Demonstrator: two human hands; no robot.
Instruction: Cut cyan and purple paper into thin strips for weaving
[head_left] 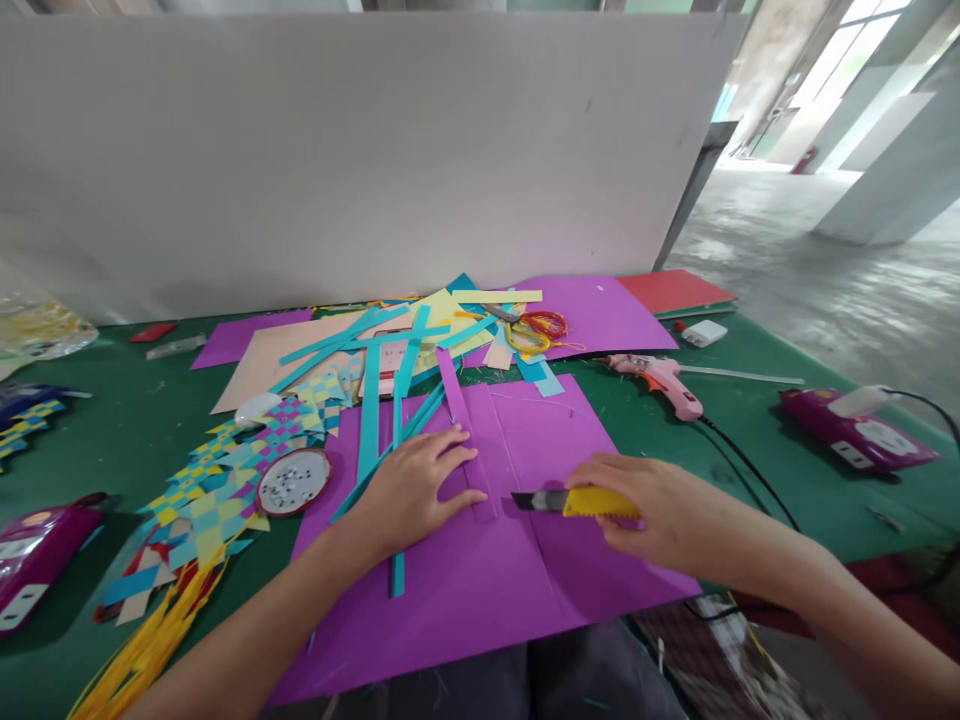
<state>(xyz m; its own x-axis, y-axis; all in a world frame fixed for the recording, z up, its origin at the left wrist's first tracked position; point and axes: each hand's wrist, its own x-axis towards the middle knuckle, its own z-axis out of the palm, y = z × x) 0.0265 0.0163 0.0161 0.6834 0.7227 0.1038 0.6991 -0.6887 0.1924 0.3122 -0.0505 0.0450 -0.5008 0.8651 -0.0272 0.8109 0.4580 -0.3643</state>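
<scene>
A large purple sheet (480, 590) lies at the table's front edge, with a narrow purple strip (454, 390) on it. My left hand (416, 490) rests on the sheet with its fingers spread, touching the clear ruler-like piece (486, 480) near the strip. Teal strips (370, 410) pass beside and under that hand. In my right hand (637, 500) is a yellow utility knife (600, 502), its dark blade out and pointing left, over the sheet to the right of my left hand.
Behind lie scissors (529, 330), paper strips and a phone. Woven paper pieces (214, 500) and a round dish of small beads (294, 481) are at left. A pink glue gun (660, 380) and purple power strip (855, 430) sit right. A white board (360, 160) stands behind.
</scene>
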